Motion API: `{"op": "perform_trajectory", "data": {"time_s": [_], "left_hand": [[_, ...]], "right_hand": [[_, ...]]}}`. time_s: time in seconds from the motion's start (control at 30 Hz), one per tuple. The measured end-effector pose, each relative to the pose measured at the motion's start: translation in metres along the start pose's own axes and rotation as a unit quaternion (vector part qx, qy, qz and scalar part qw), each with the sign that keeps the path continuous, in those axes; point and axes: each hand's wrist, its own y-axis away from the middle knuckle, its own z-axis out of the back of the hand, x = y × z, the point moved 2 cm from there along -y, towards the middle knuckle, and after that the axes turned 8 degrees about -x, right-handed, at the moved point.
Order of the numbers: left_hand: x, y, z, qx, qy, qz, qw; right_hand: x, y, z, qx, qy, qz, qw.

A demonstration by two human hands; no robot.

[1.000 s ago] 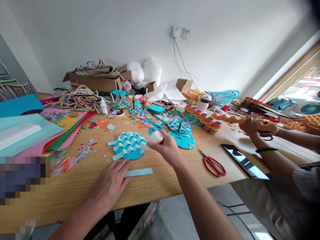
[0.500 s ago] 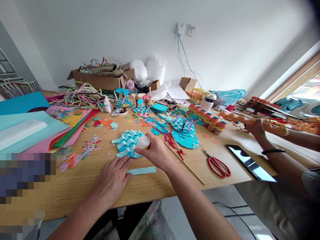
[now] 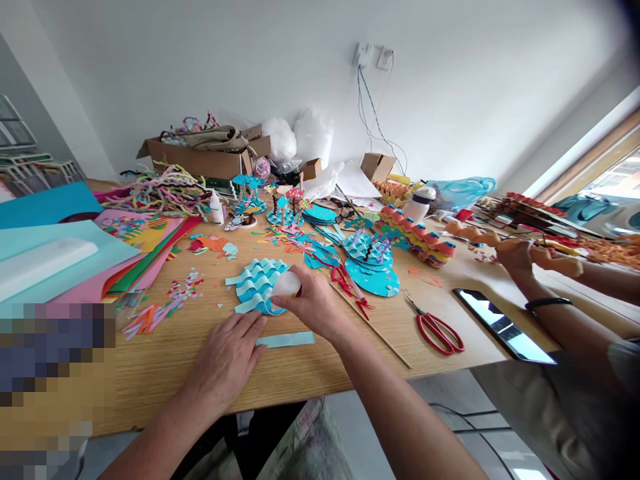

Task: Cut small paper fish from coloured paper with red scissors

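Note:
A round blue paper disc (image 3: 260,280) lies on the table with wavy light-blue paper strips across it. My right hand (image 3: 315,300) is closed round a white glue bottle (image 3: 287,285), tipped over the disc's right side; its nozzle is hidden. At the disc's near edge, my left hand (image 3: 233,350) rests flat, fingers stretched out and fingertips by the end of the lowest strip. A loose light-blue paper strip (image 3: 287,339) lies just right of the left thumb.
Red-handled scissors (image 3: 440,332), a thin wooden stick (image 3: 383,337) and a phone (image 3: 503,325) lie to the right. A co-worker's hand (image 3: 517,260) holds an orange egg-carton strip. Coloured paper sheets (image 3: 145,260) and paper scraps (image 3: 185,285) are on the left.
The view has shifted very slightly. Both hands, the bottle and the disc keep almost the same positions.

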Motion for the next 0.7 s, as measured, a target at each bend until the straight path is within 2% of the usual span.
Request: {"op": "perform_trajectory", "data": {"time_s": [0.7], "left_hand": [[-0.0007, 0.0008, 0.0014, -0.017, 0.009, 0.004, 1.0]], "right_hand": [[0.0006, 0.0, 0.0044, 0.006, -0.017, 0.021, 1.0]]}}
